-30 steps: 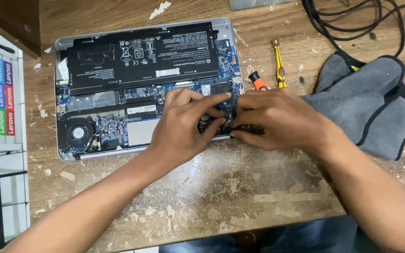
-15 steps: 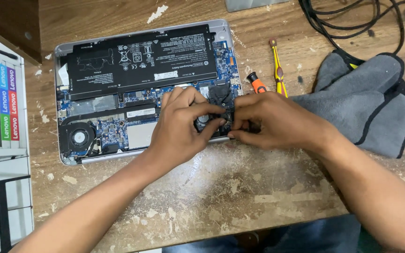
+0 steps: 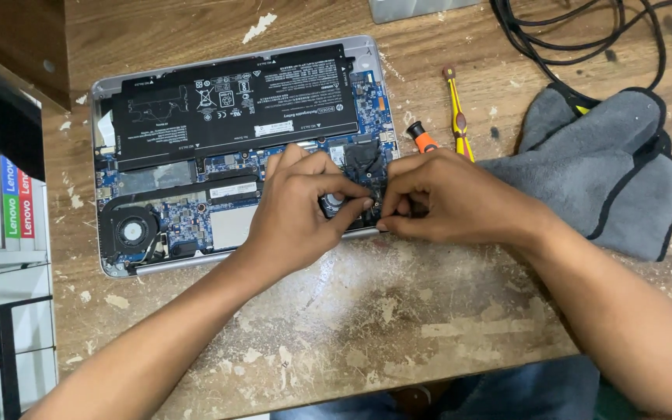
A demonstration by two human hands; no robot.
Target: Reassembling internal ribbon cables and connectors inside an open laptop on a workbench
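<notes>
Worn wooden bench [image 3: 398, 311]: both hands, left hand [image 3: 299, 204] and right hand [image 3: 449, 201], have closed inward, pinching a small dark part [image 3: 372, 201] inside the opened laptop [image 3: 196, 148].

This looks like a small electronics repair workshop. A scarred wooden worktop [image 3: 398, 327], flecked with chipped paint, carries an opened laptop [image 3: 235, 155] with its battery, fan and circuit board bare. Beside it lie a yellow-handled tool [image 3: 457, 117], an orange-handled screwdriver [image 3: 423, 140], a grey cloth [image 3: 600, 171] and a tangle of black cables [image 3: 585, 39].
</notes>
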